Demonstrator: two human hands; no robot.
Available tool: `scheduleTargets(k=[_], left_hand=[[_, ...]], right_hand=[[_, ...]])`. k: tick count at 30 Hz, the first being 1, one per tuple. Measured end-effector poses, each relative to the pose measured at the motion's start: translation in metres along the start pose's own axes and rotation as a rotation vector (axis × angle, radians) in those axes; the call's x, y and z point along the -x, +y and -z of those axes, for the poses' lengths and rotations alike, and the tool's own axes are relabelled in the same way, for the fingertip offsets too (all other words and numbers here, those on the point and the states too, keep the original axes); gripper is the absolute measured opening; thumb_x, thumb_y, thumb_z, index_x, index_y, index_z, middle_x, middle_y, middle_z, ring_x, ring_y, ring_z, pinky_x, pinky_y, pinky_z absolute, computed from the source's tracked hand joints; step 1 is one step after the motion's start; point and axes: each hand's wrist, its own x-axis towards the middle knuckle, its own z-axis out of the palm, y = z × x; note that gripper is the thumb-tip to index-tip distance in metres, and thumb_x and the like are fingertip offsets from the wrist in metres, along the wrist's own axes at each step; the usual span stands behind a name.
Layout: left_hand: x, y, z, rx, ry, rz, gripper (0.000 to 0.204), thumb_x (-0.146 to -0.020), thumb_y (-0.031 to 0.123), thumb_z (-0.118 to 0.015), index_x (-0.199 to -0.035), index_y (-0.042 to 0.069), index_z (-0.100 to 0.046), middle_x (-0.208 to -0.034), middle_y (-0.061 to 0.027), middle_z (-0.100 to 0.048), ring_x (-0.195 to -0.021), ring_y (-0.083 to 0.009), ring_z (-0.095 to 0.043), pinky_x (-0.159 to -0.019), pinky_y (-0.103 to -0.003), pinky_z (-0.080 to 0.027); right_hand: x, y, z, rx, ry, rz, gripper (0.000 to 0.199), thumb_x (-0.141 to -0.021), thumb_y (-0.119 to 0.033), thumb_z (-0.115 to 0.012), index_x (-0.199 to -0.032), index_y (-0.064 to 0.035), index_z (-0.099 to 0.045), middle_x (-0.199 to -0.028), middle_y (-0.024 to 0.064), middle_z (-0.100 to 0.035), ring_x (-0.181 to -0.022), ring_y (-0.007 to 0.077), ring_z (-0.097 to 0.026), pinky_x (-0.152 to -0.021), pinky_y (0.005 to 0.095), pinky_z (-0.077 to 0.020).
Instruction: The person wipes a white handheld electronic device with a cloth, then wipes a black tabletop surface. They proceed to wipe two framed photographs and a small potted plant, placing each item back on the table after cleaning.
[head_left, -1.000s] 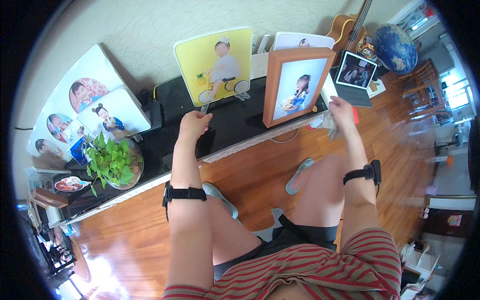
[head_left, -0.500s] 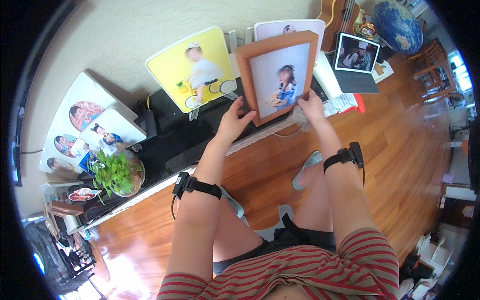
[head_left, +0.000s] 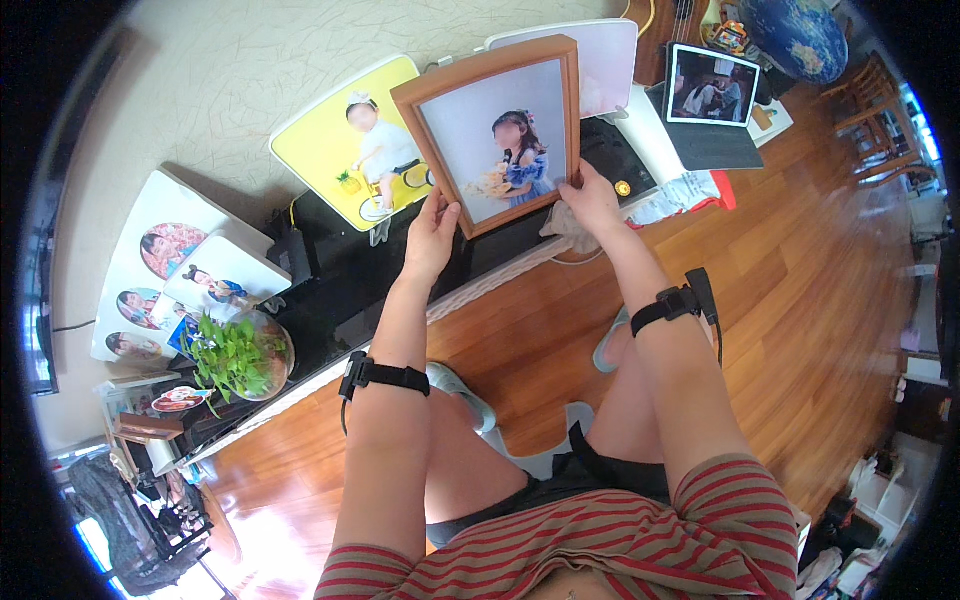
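Note:
A brown wooden picture frame (head_left: 465,125) with a photo of a person in a blue dress stands tilted in front of me, held between both hands. My left hand (head_left: 431,240) grips its lower left side, thumb toward the front. My right hand (head_left: 597,205) is closed on its lower right corner. A pale grey, crumpled piece of cloth (head_left: 568,232) hangs just below the right fingers; whether they pinch it too, I cannot tell. Behind the frame, to its left, a yellow photo panel (head_left: 345,140) leans on the wall, and a pale lilac one (head_left: 600,70) stands to its right.
The black cabinet top (head_left: 345,275) carries white photo panels (head_left: 155,235) and a potted green plant (head_left: 235,355) at left. Toward the right are a tablet (head_left: 712,85) on a dark cover, a small yellow round object (head_left: 623,188), a guitar (head_left: 660,45) and a globe (head_left: 800,35).
The picture frame has moved left with both hands, uncovering the lilac panel and covering part of the yellow one. My left hand, apart with spread fingers before, now grips its side.

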Motion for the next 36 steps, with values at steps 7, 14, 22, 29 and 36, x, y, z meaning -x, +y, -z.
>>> scheduleTargets(k=[7,14,22,29,36], left_hand=[[-0.002,0.001,0.0,0.053,-0.017,0.083,0.054,-0.098,0.019,-0.058,-0.144,-0.001,-0.037,-0.123,-0.0115,-0.062,-0.106,-0.0148,-0.059,-0.089,-0.028,-0.048],[-0.001,0.007,0.004,0.149,-0.034,0.155,0.054,-0.098,0.022,-0.058,-0.143,0.0,-0.039,-0.126,-0.0111,-0.058,-0.107,-0.016,-0.058,-0.086,-0.028,-0.049],[0.004,-0.011,0.038,0.934,0.087,0.674,0.04,-0.097,0.023,-0.056,-0.123,-0.006,-0.046,-0.113,-0.0241,-0.063,-0.101,-0.0304,-0.064,-0.089,-0.039,-0.055],[-0.002,-0.032,0.055,1.544,0.599,0.597,0.047,-0.091,0.02,-0.045,-0.127,-0.009,-0.039,-0.123,-0.0238,-0.054,-0.11,-0.0323,-0.058,-0.099,-0.046,-0.046],[-0.014,-0.063,0.08,1.734,0.429,0.764,0.072,-0.1,0.058,-0.018,-0.101,-0.003,-0.055,-0.088,-0.0109,-0.065,-0.075,-0.0222,-0.064,-0.064,-0.035,-0.053]], right_hand=[[-0.002,-0.007,0.0,0.039,-0.001,-0.038,0.055,-0.083,-0.027,-0.063,-0.132,-0.0065,-0.048,-0.102,0.0261,-0.066,-0.097,0.0429,-0.063,-0.085,0.048,-0.0508],[-0.004,0.003,-0.006,0.082,-0.041,-0.042,0.076,-0.083,-0.028,-0.064,-0.146,-0.0022,-0.031,-0.108,0.0291,-0.064,-0.1,0.0428,-0.062,-0.087,0.0487,-0.0501],[-0.003,0.016,0.0,0.105,0.04,-0.017,0.072,-0.081,-0.025,-0.065,-0.144,-0.0024,-0.038,-0.12,0.0268,-0.061,-0.111,0.0402,-0.06,-0.095,0.0417,-0.0469],[0.009,0.012,0.003,0.077,-0.01,0.015,0.056,-0.082,-0.019,-0.064,-0.135,-0.0042,-0.051,-0.11,0.0186,-0.068,-0.097,0.0335,-0.067,-0.086,0.0394,-0.0508],[0.01,0.014,0.002,0.111,-0.01,-0.017,0.052,-0.087,-0.02,-0.063,-0.135,-0.0048,-0.051,-0.118,0.0177,-0.066,-0.098,0.0294,-0.067,-0.084,0.0372,-0.0517]])
